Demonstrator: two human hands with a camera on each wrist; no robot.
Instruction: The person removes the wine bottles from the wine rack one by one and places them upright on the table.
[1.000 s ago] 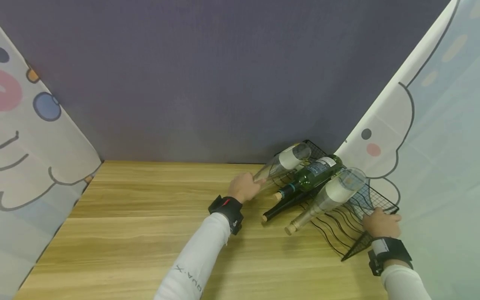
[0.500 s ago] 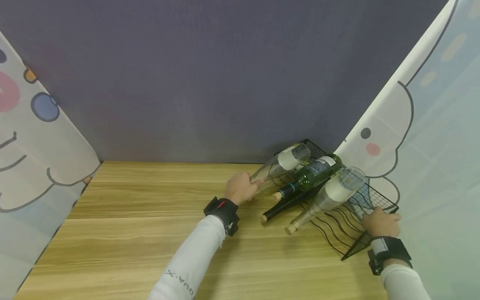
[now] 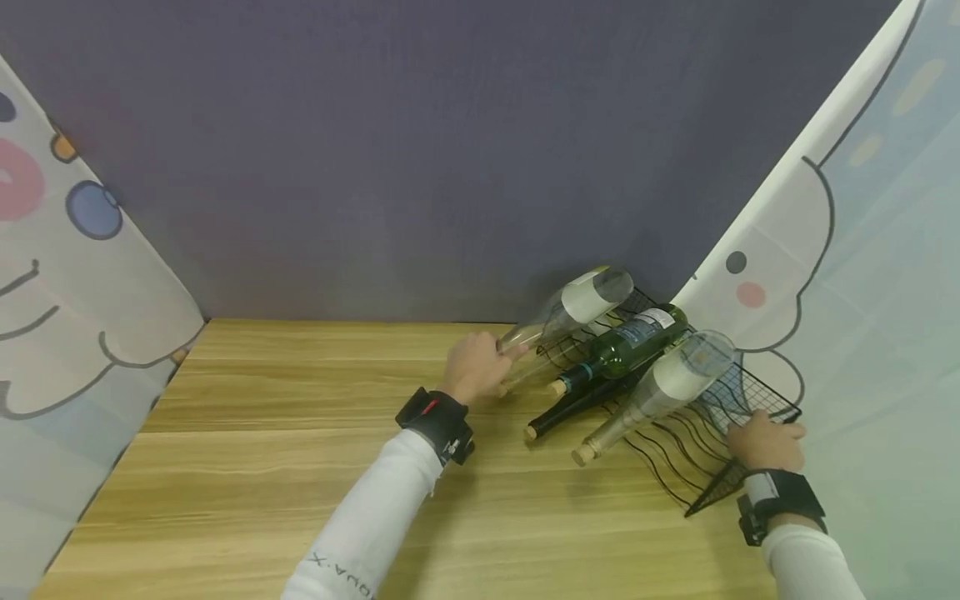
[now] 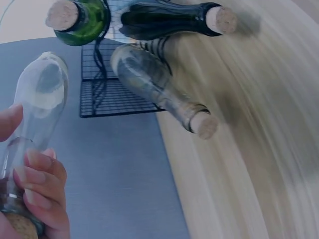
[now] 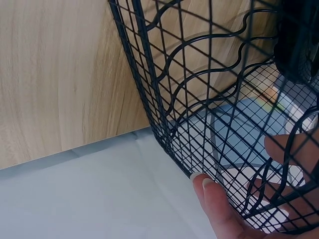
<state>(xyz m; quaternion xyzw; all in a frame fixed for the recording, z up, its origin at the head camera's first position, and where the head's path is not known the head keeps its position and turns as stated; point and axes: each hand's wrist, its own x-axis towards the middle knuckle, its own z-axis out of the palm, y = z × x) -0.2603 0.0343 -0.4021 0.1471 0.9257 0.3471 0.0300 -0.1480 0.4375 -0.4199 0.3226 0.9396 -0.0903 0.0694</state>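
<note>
My left hand (image 3: 476, 367) grips a clear glass bottle (image 3: 581, 304) by its corked neck, the base tilted up toward the back wall. Below it, another clear bottle (image 4: 149, 82) lies at the left end of a black wire rack (image 3: 678, 442), its cork toward me. A green bottle (image 3: 630, 343) with a dark neck rests beside it, over a dark bottle (image 3: 564, 412). Farther right lies a clear bottle (image 3: 663, 387) with a white label. My right hand (image 3: 765, 442) holds the rack's right end, fingers and thumb on either side of the mesh (image 5: 199, 124).
The rack stands at the back right of a wooden table (image 3: 300, 417), near the dark back wall (image 3: 450, 167) and a pale printed side sheet (image 3: 870, 350). A similar printed sheet (image 3: 82, 275) hangs at the left.
The clear bottle in my left hand has risen off the rack's left end, uncovering the clear bottle beneath. My left hand has shifted slightly left. My right hand has stayed on the rack.
</note>
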